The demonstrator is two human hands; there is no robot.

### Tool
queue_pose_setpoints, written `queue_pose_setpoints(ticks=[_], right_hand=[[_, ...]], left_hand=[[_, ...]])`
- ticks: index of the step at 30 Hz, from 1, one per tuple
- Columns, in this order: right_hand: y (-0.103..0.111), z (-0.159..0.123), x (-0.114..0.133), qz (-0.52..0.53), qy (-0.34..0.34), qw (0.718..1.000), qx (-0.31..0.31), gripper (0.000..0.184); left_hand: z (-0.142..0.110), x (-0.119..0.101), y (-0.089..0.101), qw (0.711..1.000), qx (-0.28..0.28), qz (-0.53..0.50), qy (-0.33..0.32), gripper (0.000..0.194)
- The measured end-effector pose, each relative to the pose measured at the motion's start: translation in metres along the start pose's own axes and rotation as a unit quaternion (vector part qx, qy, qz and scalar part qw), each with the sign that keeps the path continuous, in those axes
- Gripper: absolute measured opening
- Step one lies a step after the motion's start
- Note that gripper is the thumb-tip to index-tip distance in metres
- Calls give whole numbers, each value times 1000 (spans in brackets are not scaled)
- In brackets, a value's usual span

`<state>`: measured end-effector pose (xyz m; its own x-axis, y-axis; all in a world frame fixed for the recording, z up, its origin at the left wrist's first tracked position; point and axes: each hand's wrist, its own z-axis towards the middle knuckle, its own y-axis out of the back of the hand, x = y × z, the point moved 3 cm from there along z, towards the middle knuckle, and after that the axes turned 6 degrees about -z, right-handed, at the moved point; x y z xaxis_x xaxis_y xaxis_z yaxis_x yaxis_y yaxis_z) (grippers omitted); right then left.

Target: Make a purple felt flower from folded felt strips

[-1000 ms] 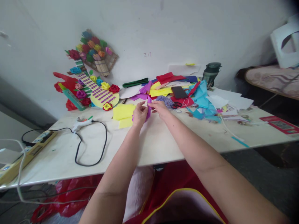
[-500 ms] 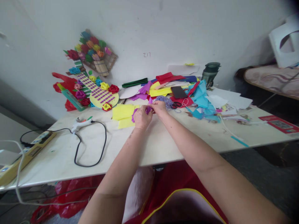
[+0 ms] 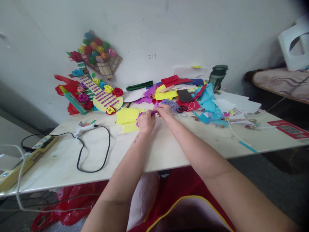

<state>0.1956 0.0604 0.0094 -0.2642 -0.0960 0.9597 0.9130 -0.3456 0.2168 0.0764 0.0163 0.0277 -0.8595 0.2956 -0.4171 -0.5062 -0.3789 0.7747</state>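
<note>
Purple, crinkled and bunched, filled the middle of my remote view; the purple crinkled strip of thin paper point(image 3: 154, 112) ran between the two hands over the white flat tabletop point(image 3: 166, 154), with one gathered end jutting out left of the bare left hand point(image 3: 146, 120), beside the yellow rectangular sheets of paper point(image 3: 126, 116); the likeliest trouble, as I judged it, was a tear, since material that thin could have split if the two grips had pulled apart or twisted too hard against each other; too slack a pinch, on the other hand, could have let the folds spring loose; I was also wary of the loose lavender tangle of yarn point(image 3: 170, 104) just beyond the bare right hand point(image 3: 165, 111), because a stray loop could have caught on a finger and dragged at the dark-handled scissors point(image 3: 182, 109) next to it

As for the fingers, those of the left hand were curled in, closed on the paper as far as I could tell, though their tips were hidden from me; those of the right hand were drawn together at the strip, thumb and forefinger pinching it with hardly any gap; I could not tell how the remaining fingertips sat, nor whether the strip's underside touched the tabletop
</note>
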Motion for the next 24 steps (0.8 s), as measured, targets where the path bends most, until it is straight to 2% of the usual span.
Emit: queue_pose_setpoints(ticks=[8,16,21,24], right_hand=[[-2,4,-5,-30,24,999,-20,20],[-7,0,-4,-73,14,997,-15,15],[-7,-3,-1,-48,10,999,1,18],[-5,-7,6,17,-3,1000,19,28]], left_hand=[[-4,-8,1,996,-23,51,-68,21],[-7,-15,4,993,-47,89,-57,21],[-5,-9,4,998,-54,22,-6,19],[1,3,3,988,-59,-117,87,13]])
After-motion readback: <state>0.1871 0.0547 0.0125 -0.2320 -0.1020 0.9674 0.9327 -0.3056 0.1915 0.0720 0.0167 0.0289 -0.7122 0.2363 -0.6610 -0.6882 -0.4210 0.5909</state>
